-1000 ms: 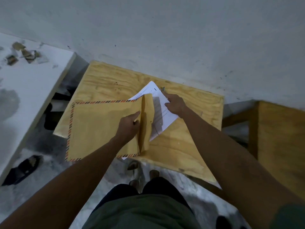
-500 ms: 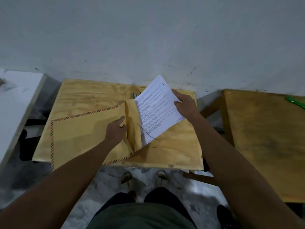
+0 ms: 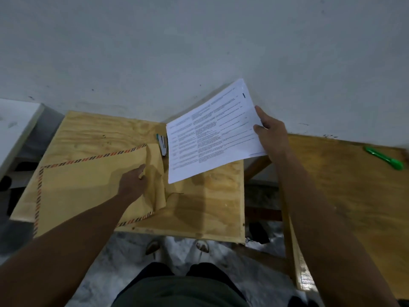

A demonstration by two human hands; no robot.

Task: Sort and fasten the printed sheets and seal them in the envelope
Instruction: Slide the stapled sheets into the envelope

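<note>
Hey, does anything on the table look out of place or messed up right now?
The brown envelope overhangs the plywood table's left and near edges. Its flap end is rumpled under the left hand.

Both bare forearms enter from the bottom corners of the frame and converge toward its centre. The left hand [image 3: 132, 182], left of centre, has its fingers curled, pinching the edge of the envelope [image 3: 88, 182] at its open end. The right hand [image 3: 271, 135], in the upper right of centre, is raised with its arm extended; its thumb lies on top of the printed sheets [image 3: 212, 131] and its fingers curl beneath, gripping their right edge.
</note>
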